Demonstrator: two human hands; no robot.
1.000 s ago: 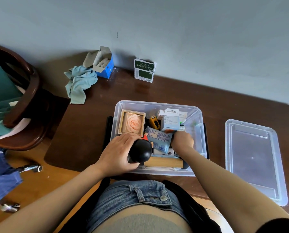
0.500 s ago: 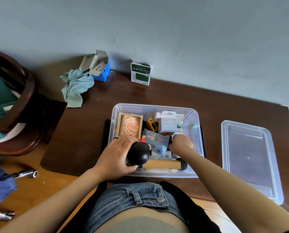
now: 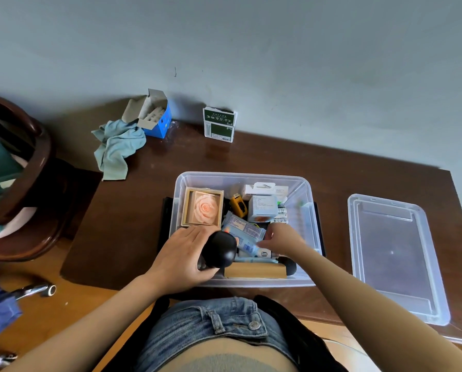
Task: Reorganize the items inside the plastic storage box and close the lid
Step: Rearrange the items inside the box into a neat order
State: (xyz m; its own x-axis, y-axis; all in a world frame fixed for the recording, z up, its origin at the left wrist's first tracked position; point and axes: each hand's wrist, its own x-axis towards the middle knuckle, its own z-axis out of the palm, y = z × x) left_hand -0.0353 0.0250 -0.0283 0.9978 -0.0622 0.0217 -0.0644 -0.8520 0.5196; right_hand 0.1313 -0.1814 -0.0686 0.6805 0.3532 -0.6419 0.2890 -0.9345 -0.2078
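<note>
The clear plastic storage box (image 3: 310, 208) stands open on the dark wooden table, right in front of me. Its clear lid (image 3: 393, 253) lies flat to the right. My left hand (image 3: 180, 257) grips a black rubber bulb blower (image 3: 220, 249) over the box's front left corner. My right hand (image 3: 283, 238) is inside the box and pinches the right edge of a blue packet (image 3: 244, 230). Also in the box are a framed rose box (image 3: 204, 209), a yellow item (image 3: 237, 205), white cartons (image 3: 263, 208) and a wooden block (image 3: 255, 270) along the front wall.
A teal cloth (image 3: 117, 149) and an open blue carton (image 3: 154, 116) lie at the table's back left. A green-and-white box (image 3: 219, 124) stands by the wall. A dark wooden chair (image 3: 23, 183) is to the left, with a metal tool (image 3: 36, 289) on the lower surface.
My right hand has lifted out of its curled position deep in the box and turned left onto the blue packet. My left hand still holds the black bulb in the same spot.
</note>
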